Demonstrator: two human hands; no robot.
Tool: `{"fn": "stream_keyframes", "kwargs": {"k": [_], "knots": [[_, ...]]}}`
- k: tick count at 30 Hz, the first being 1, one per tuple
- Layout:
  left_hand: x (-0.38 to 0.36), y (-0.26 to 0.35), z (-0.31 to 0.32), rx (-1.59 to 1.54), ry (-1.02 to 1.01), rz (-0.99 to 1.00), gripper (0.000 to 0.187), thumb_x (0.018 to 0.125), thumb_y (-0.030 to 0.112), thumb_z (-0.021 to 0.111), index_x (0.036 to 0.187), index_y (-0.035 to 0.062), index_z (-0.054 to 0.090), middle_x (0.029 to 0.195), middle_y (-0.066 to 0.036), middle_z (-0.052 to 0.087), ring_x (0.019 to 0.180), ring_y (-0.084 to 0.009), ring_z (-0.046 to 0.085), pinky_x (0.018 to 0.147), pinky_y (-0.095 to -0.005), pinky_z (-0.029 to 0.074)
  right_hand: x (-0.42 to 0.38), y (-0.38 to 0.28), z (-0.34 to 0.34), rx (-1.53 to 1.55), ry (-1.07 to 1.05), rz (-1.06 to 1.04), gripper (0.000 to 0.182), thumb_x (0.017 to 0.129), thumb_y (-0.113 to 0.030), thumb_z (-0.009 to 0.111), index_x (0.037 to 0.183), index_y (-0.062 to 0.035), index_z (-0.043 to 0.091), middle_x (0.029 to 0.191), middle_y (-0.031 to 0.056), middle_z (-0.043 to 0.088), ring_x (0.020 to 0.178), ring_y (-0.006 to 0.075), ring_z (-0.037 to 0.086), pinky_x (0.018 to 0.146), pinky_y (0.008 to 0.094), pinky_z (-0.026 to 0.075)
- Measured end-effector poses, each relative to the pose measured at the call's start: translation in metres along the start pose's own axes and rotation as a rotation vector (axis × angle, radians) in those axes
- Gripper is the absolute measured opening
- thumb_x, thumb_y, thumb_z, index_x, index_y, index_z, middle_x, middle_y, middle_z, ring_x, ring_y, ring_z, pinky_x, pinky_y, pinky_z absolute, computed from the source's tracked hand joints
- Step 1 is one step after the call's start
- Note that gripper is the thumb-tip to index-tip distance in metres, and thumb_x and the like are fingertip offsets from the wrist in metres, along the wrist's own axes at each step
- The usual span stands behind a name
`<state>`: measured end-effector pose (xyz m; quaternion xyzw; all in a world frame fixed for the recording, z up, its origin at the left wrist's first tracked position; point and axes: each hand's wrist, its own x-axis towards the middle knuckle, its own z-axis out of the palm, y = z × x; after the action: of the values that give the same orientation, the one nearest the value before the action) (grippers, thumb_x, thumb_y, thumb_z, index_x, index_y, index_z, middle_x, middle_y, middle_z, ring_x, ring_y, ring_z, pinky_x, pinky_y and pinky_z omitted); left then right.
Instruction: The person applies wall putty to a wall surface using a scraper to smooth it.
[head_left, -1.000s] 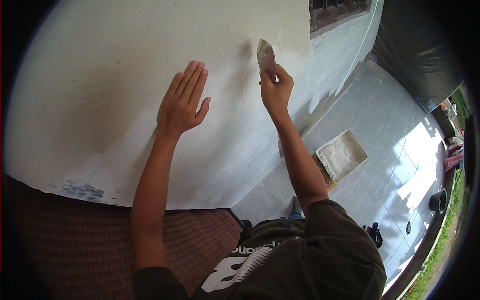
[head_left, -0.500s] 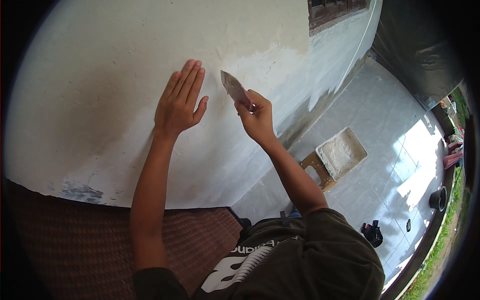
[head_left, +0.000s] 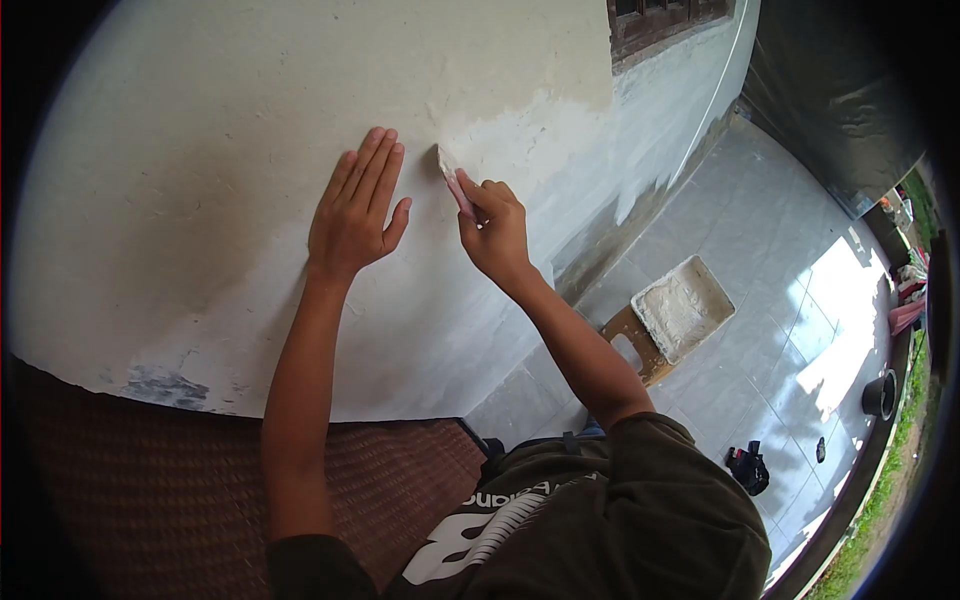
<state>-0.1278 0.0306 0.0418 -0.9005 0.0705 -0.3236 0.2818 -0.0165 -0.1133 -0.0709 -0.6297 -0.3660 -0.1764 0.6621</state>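
My left hand lies flat on the wall, its fingers stretched upward and the thumb out to the side. To its right, my right hand grips a putty knife by the handle. The blade is smeared with pale putty and turned nearly edge-on, its tip right at the wall surface. Around the blade the wall is cream above and whiter, freshly coated-looking below and to the right.
A white tray of putty rests on a brown box on the grey tiled floor. A woven brown surface lies below the wall. A wooden window frame is at the upper right; a dark bucket stands far right.
My right hand has moved slightly left with the putty knife, and the blade has turned from showing its face to nearly edge-on. My left hand stays almost in place.
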Motion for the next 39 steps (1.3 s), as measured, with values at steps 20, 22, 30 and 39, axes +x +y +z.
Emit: {"fn": "stream_keyframes", "kwargs": {"k": [20, 22, 30, 39], "knots": [[-0.001, -0.001, 0.001, -0.002, -0.006, -0.003, 0.056, 0.095, 0.023, 0.053, 0.145, -0.0022, 0.047, 0.153, -0.012, 0.047, 0.147, -0.0228, 0.037, 0.124, -0.0405, 0.023, -0.036, 0.006, -0.026, 0.758, -0.201, 0.509, 0.018, 0.089, -0.001, 0.066, 0.106, 0.0004, 0.072, 0.08, 0.0029, 0.065, 0.071, 0.0113, 0.056, 0.062, 0.0289, 0.05], [-0.002, -0.002, 0.002, -0.026, 0.009, -0.005, 0.055, 0.095, 0.022, 0.053, 0.144, -0.0024, 0.048, 0.153, -0.012, 0.047, 0.147, -0.0231, 0.038, 0.124, -0.0407, 0.023, -0.031, 0.013, -0.051, 0.804, -0.174, 0.607, 0.015, 0.092, -0.004, 0.065, 0.105, -0.0003, 0.071, 0.091, 0.0038, 0.07, 0.078, 0.011, 0.062, 0.066, 0.0288, 0.053], [0.023, 0.026, 0.033, -0.227, 0.077, 0.027, 0.055, 0.094, 0.019, 0.056, 0.143, -0.0024, 0.049, 0.152, -0.013, 0.049, 0.146, -0.0256, 0.039, 0.122, -0.0433, 0.025, -0.014, 0.065, -0.103, 0.623, 0.098, 0.405, 0.012, 0.092, 0.002, 0.06, 0.101, 0.0014, 0.069, 0.084, 0.0002, 0.057, 0.081, 0.0125, 0.061, 0.068, 0.0311, 0.055], [0.072, 0.052, 0.072, -0.283, 0.028, 0.072, 0.055, 0.093, 0.015, 0.057, 0.144, -0.0043, 0.047, 0.152, -0.014, 0.048, 0.146, -0.0273, 0.039, 0.121, -0.0454, 0.026, 0.041, 0.106, -0.11, -0.211, 0.191, -0.224, 0.052, 0.075, 0.009, 0.071, 0.124, -0.0074, 0.07, 0.083, 0.0059, 0.051, 0.081, 0.0218, 0.052, 0.064, 0.0287, 0.048]]}}
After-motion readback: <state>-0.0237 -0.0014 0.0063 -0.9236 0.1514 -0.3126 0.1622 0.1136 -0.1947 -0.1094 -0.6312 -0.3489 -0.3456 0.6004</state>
